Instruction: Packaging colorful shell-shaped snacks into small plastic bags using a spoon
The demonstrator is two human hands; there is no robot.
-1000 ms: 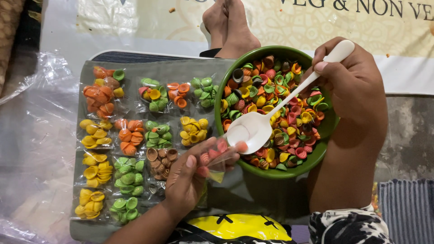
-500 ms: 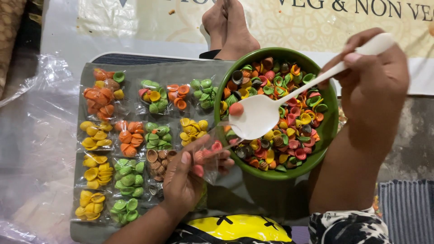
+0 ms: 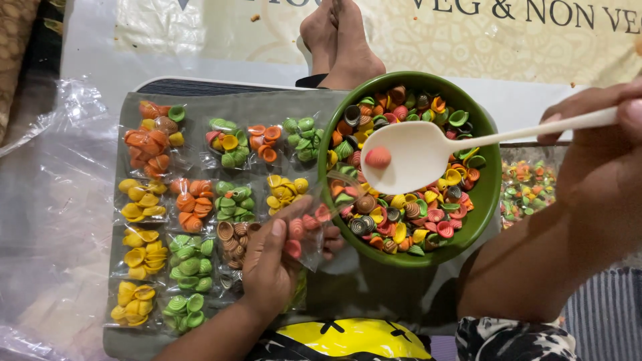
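One pink shell-shaped piece [image 3: 378, 157] lies in the white spoon [image 3: 418, 155], which I see my right hand [image 3: 602, 154] holding by the handle over the green bowl [image 3: 485, 200] of mixed coloured shells; that hand runs off the right edge, so I cannot make out how its fingers wrap the handle. My left hand [image 3: 274, 261] pinches a small clear bag [image 3: 304, 230] of pink pieces, fingers closed around it, just beside the bowl's near-left rim. Its thumb hides part of the bag. Sorted packets [image 3: 187, 207] cover the grey tray [image 3: 127, 174] to the left. Bare feet [image 3: 338, 40] show beyond the bowl.
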